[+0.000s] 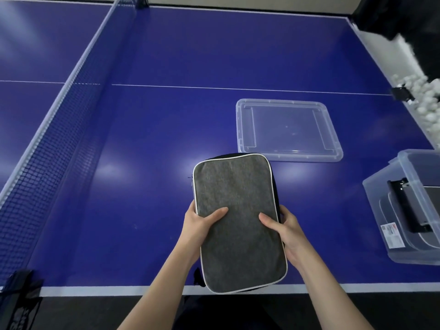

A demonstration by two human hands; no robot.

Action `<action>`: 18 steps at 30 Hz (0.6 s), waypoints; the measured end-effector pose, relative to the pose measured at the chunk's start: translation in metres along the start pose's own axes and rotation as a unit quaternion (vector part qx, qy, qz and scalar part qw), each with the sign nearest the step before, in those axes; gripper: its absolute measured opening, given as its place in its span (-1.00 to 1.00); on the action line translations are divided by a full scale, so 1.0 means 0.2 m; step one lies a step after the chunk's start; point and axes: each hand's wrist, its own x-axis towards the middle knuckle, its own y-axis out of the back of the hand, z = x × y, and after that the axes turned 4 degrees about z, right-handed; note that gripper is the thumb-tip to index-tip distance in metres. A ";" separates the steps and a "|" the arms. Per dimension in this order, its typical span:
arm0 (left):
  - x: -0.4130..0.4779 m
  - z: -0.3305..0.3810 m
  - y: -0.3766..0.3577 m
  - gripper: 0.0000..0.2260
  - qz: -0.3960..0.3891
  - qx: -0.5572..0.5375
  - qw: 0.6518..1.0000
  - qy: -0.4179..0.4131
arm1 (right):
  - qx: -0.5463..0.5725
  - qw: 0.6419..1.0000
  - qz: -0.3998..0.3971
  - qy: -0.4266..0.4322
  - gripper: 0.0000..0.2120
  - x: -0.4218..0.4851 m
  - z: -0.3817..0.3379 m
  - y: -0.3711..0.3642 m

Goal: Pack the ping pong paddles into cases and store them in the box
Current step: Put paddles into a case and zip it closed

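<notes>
I'm seeing left hand and right hand both clamping the grey case over the near edge of the bench; I'm advising keeping it level while swinging right into the open box

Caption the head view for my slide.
Left hand and right hand hold a grey fabric zip case over the blue table, near a clear plastic box and lid.

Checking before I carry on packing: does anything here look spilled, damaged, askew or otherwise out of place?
Nothing stands out. The left hand and right hand hold the grey fabric case with white piping; the clear plastic lid lies flat on the blue table, near the open, upright clear plastic box.
</notes>
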 end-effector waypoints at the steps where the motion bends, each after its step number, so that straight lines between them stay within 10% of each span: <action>1: 0.00 0.01 0.00 -0.38 0.003 -0.006 1.000 -0.005 | -0.006 1.000 -0.003 0.004 -0.36 0.00 -0.02 -0.01; 9: 0.00 0.15 0.02 -0.52 0.047 0.062 0.991 -0.109 | -0.198 0.972 0.056 0.112 -0.53 0.01 -0.17 -0.09; 12: 0.00 0.21 0.05 -0.53 0.065 0.126 0.977 -0.160 | -0.261 0.902 0.147 0.309 -0.61 -0.02 -0.32 -0.20; 18: -0.03 0.26 0.04 -0.57 0.080 0.270 0.928 -0.245 | -0.414 0.740 0.054 0.527 -0.67 -0.10 -0.66 -0.62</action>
